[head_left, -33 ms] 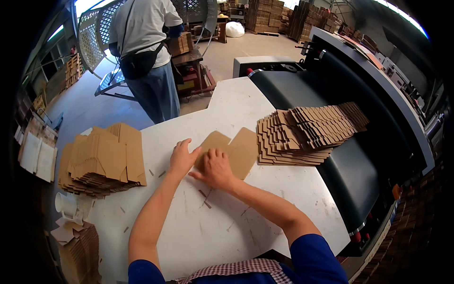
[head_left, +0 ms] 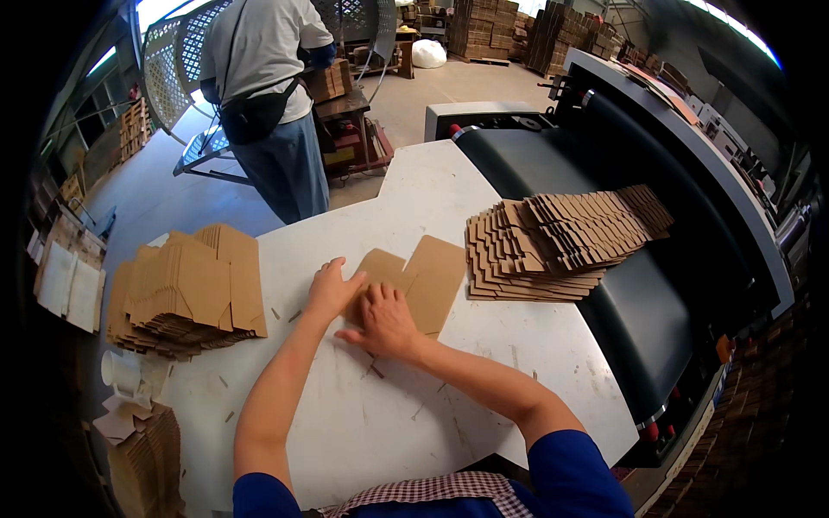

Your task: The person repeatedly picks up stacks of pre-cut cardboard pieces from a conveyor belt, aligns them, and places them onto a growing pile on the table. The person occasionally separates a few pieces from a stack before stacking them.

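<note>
A folded flat piece of brown cardboard [head_left: 436, 276], with two flaps at its far end, lies on the white table before me. My right hand [head_left: 386, 321] rests on its left part, palm down, fingers spread and thumb pointing left. At the left edge of the cardboard is my left hand [head_left: 331, 291], fingers stretched out and its thumb reaching to that edge. Neither hand is wrapped round anything. The near left corner of the cardboard is hidden under my right hand.
Left stands a stack of folded cardboard [head_left: 194, 285]; right, a fanned cardboard pile [head_left: 553, 246] reaches onto a dark conveyor belt [head_left: 643, 345]. A white tape roll [head_left: 121, 371] sits at the left table edge [head_left: 285, 475]. Beyond the table a person [head_left: 268, 112] stands turned away.
The cardboard has shifted slightly left and toward me, with my right hand moving the same way on it. My left hand has barely moved.
</note>
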`<state>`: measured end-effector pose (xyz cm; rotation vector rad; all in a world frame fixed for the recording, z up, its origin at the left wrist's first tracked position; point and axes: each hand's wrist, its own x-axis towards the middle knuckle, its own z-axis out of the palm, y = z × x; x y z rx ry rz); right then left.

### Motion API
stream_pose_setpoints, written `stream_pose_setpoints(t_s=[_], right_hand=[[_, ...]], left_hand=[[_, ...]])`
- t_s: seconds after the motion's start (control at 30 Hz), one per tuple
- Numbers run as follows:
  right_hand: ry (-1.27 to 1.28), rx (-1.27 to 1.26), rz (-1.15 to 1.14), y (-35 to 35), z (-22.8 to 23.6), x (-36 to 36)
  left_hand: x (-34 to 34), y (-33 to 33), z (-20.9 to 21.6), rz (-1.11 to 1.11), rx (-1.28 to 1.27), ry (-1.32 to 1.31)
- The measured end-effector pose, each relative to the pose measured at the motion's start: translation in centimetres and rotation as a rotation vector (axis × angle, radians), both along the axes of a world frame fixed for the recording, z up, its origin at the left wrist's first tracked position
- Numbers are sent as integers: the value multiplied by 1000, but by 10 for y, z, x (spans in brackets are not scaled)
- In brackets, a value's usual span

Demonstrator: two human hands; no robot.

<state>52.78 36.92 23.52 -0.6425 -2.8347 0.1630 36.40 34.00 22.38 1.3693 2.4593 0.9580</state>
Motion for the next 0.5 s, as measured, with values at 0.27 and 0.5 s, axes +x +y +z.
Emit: stream_pose_setpoints(t_s=[0.27, 0.5], right_hand=[[113, -227, 160, -45, 6, 78], [170, -96, 154, -49, 19, 83]], left_hand=[[28, -43, -2, 51, -168, -310], [39, -59, 52, 46, 36, -1062]])
